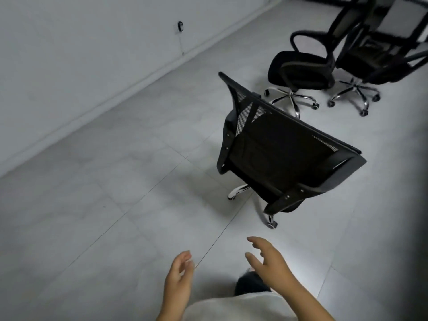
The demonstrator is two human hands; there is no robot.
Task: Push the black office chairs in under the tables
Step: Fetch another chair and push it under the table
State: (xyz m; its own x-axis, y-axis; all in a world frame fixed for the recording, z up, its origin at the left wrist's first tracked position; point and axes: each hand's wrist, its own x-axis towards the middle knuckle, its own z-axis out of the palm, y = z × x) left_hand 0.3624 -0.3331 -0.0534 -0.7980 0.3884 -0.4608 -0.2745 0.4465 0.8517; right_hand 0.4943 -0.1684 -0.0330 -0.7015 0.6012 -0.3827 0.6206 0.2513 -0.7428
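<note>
Three black office chairs stand on tile; both hands, left and right, spread wide, hold nothing.

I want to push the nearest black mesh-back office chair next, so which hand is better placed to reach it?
Probably the right hand: it is open, extended further forward and nearer the black mesh-back office chair than the left hand, which hangs back. Neither touches it.
</note>
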